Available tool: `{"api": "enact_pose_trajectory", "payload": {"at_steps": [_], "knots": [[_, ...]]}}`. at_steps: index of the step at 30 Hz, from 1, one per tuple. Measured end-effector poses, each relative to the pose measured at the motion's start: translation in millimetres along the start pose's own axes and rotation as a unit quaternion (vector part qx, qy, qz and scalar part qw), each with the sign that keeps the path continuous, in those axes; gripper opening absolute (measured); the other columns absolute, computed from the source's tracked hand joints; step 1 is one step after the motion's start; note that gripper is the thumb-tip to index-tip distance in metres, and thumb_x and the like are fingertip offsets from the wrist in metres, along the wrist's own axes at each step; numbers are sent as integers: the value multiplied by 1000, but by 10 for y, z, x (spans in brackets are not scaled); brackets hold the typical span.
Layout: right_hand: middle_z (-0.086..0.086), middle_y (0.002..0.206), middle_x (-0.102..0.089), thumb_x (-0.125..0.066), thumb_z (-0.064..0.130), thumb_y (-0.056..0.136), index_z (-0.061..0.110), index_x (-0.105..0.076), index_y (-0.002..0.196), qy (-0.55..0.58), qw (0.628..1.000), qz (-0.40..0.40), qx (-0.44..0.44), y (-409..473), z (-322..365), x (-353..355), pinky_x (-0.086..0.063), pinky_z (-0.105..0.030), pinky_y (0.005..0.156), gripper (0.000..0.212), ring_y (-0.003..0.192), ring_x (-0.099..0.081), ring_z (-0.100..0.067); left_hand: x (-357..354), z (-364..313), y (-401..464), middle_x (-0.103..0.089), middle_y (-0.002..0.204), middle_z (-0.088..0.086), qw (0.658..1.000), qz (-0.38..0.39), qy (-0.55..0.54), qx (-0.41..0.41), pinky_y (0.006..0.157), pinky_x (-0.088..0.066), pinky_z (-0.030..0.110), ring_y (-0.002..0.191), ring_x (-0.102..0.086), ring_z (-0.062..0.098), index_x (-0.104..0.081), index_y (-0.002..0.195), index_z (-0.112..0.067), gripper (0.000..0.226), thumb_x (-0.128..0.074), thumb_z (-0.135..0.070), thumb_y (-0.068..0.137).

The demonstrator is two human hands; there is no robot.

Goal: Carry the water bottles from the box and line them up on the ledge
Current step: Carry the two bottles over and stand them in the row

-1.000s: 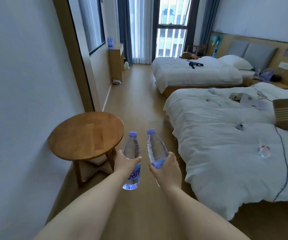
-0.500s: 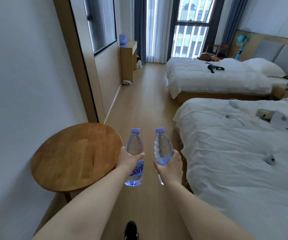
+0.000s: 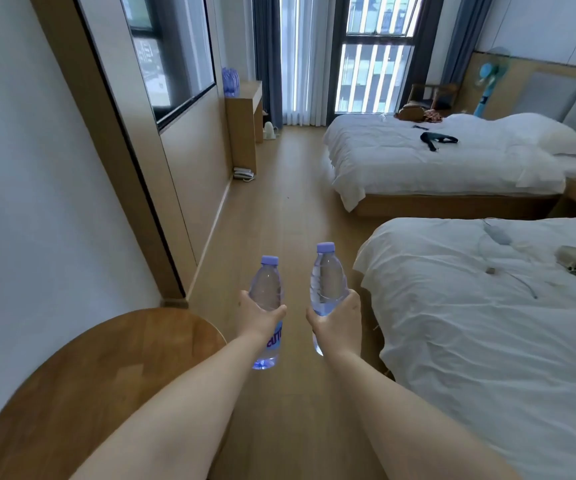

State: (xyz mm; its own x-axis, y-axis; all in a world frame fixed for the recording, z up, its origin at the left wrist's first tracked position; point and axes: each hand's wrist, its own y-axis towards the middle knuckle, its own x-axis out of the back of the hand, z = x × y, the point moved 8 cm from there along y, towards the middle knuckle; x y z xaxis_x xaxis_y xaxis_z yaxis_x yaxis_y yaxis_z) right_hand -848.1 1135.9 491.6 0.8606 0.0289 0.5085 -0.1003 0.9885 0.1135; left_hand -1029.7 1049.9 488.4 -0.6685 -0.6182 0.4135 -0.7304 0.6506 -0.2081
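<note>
Both arms are reaching straight out over the wooden floor point(image 3: 279, 209), the left hand point(image 3: 257, 315) wrapping its fingers round the middle of a clear water bottle point(image 3: 266, 306) and the right hand point(image 3: 336, 318) gripping a second bottle point(image 3: 326, 282) low on its body. Both bottles are standing nearly upright in the air, purple caps on, apparently full of water, between the round wooden table point(image 3: 99, 386) and the near bed point(image 3: 487, 323). Far ahead, more bottles point(image 3: 230, 81) are sitting together on the ledge point(image 3: 249, 90) beside the curtain.
</note>
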Motion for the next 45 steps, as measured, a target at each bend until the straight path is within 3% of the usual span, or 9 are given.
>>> {"api": "enact_pose_trajectory", "payload": {"at_steps": [5,10,14,19,24,34,45], "knots": [[4,110,-46,-81,44,72,16,-40,125,-3,1000,3,0,916,-54,-325,-45,-22,80,72,97,-53,-14,-301,-277,853,-57,111,10,998,-41,44,-4,71,-41,31,89,-57,25,-43,118,-8,61,-79,-30,74],[-3,117,-48,-81,37,74,11,-39,129,-12,1000,15,-7,2133,-184,-686,-53,-34,89,74,105,-56,-21,-759,-533,1858,-56,115,8,993,-76,90,12,82,-48,39,98,-60,32,-43,115,-10,60,-76,-39,74],[-3,123,-48,-79,40,76,9,-38,132,-18,999,33,25,3194,-27,-902,-51,-35,94,77,110,-54,-21,-1147,-978,2700,-57,114,11,995,-93,35,19,89,-49,45,100,-60,33,-43,111,-9,57,-78,-32,73],[-6,131,-44,-75,45,79,4,-35,136,-20,997,53,46,4284,294,-1135,-49,-36,96,81,115,-52,-23,-1467,-1588,3591,-57,115,10,994,-101,-36,11,81,-46,36,98,-59,29,-42,115,-8,58,-79,-25,74],[-6,133,-45,-72,52,79,5,-35,136,-41,996,65,52,5173,389,-1511,-50,-39,95,83,116,-53,-23,-1686,-1902,4510,-60,119,10,991,-125,-43,13,93,-48,42,105,-61,31,-45,123,-8,65,-81,-24,71],[-1,144,-42,-65,61,80,8,-30,142,-112,992,60,11,7237,420,-2813,-48,-37,91,89,126,-49,-21,-2088,-2267,7014,-64,108,4,995,-96,24,34,86,-53,43,93,-65,30,-46,113,-15,59,-79,-39,70],[2,132,-47,-67,54,79,12,-34,135,-110,990,87,7,9504,914,-3924,-48,-33,82,77,115,-53,-19,-2570,-3087,9446,-62,110,5,998,-60,1,33,89,-51,47,95,-64,29,-41,112,-15,60,-79,-37,72]]}}
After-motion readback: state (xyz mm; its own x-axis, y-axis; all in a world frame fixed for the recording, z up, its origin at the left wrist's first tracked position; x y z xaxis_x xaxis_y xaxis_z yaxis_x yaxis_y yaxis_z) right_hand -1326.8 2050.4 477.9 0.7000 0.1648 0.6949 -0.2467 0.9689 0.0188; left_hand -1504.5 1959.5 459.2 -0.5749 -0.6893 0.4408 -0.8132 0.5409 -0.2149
